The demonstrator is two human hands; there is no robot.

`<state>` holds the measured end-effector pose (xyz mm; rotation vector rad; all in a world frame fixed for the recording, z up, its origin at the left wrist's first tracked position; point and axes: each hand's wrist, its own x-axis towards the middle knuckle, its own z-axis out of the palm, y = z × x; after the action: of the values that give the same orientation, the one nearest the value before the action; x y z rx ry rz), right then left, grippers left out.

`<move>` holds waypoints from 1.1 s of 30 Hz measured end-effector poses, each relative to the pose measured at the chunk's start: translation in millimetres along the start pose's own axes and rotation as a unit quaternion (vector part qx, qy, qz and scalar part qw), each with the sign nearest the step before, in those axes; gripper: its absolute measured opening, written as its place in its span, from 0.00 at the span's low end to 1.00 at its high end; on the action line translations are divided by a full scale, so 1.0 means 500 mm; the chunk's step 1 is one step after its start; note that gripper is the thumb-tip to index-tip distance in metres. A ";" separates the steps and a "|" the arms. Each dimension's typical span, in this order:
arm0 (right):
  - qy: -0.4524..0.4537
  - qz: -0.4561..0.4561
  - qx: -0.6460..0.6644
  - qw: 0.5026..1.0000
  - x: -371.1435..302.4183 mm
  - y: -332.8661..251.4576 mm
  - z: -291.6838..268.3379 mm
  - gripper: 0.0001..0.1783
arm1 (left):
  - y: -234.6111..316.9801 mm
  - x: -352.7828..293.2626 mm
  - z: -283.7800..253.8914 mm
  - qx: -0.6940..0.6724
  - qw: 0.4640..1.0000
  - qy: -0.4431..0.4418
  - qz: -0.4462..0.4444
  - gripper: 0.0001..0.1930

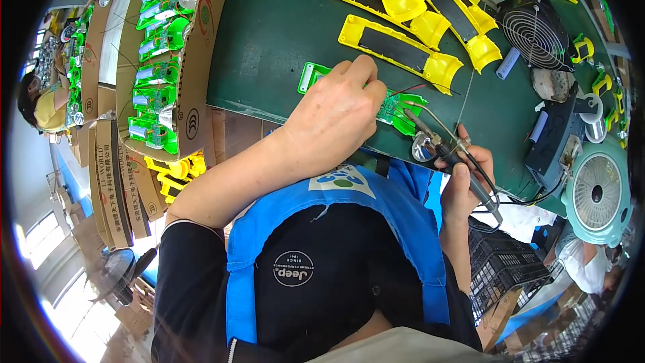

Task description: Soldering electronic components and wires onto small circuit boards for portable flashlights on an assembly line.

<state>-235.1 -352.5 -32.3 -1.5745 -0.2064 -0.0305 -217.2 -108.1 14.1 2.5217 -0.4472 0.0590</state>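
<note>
My left hand (339, 111) is closed over a green plastic half-shell (309, 79) at the front edge of the bench, covering its middle. The shell's right end shows a small green circuit board (388, 109) with thin red and dark wires. In my right hand (467, 175) is a soldering iron (476, 185) with a thin metal tube along its shaft. Its tip points up and left, close to the shell's right end; whether it touches cannot be told. A round silver reflector cup (422, 147) sits just below that end, beside the iron.
Several yellow half-shells (396, 50) lie beyond my hands. At right stand a black fan with a wire guard (537, 30), a blue cylindrical cell (508, 64), a dark box-shaped unit (552, 140) and a teal fan (596, 191). A carton (195, 87) of green assemblies stands left; another person (52, 109) is farther off.
</note>
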 end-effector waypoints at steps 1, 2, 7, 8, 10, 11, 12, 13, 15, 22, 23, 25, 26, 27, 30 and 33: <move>0.008 0.002 0.015 1.000 0.002 -0.003 0.002 0.14 | 0.000 0.000 0.001 -0.001 1.000 0.002 -0.002 0.07; 0.015 0.005 0.030 0.999 0.004 -0.006 0.005 0.14 | 0.000 0.000 0.002 -0.002 1.000 0.003 -0.004 0.07; 0.027 -0.016 0.036 0.999 0.013 -0.019 -0.004 0.18 | 0.004 0.004 0.002 -0.009 1.000 -0.002 -0.007 0.07; 0.028 -0.016 0.036 0.999 0.019 -0.022 -0.006 0.18 | 0.005 0.005 0.002 -0.012 1.000 -0.002 -0.007 0.07; 0.022 -0.055 0.028 0.998 0.034 -0.022 -0.006 0.18 | 0.005 0.006 0.002 -0.013 1.000 -0.003 -0.008 0.07; 0.011 -0.068 0.028 0.997 0.041 -0.021 -0.008 0.17 | 0.006 0.006 0.002 -0.013 1.000 -0.004 -0.009 0.07; 0.012 -0.068 0.027 0.997 0.049 -0.021 -0.005 0.17 | 0.006 0.007 0.001 -0.014 1.000 -0.003 -0.008 0.07; 0.006 -0.071 0.030 0.997 0.057 -0.021 -0.001 0.17 | 0.006 0.008 0.000 -0.015 1.000 -0.005 -0.008 0.07; -0.001 -0.068 0.033 0.997 0.071 -0.019 0.007 0.17 | 0.001 0.009 -0.004 -0.016 1.000 -0.005 -0.005 0.07; -0.037 -0.149 -0.005 0.988 0.082 -0.026 0.009 0.18 | -0.054 0.011 -0.082 -0.145 0.988 -0.040 -0.041 0.11; -0.053 -0.159 -0.001 0.986 0.096 -0.030 0.026 0.18 | -0.044 0.024 -0.061 -0.137 0.990 0.004 -0.018 0.13; -0.047 -0.211 -0.037 0.976 0.123 -0.006 0.027 0.18 | -0.018 0.063 0.000 -0.107 0.993 -0.041 0.013 0.13; -0.033 -0.241 -0.103 0.965 0.130 0.010 0.008 0.19 | -0.009 0.085 0.028 -0.105 0.991 -0.082 0.025 0.07; -0.040 -0.224 -0.094 0.969 0.133 0.013 0.007 0.19 | -0.006 0.095 0.057 -0.073 0.994 -0.068 0.034 0.04; -0.074 -0.249 -0.117 0.959 0.134 0.009 0.000 0.19 | -0.008 0.082 0.037 -0.183 0.980 0.050 0.069 0.03; -0.176 -0.284 -0.186 0.924 0.181 0.033 0.009 0.17 | -0.019 0.055 -0.007 -0.317 0.944 0.086 -0.008 0.03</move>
<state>-144.0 -337.8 -35.2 -1.8418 -0.9863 -0.2539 -188.1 -107.1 15.6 1.8656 -0.3100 0.1085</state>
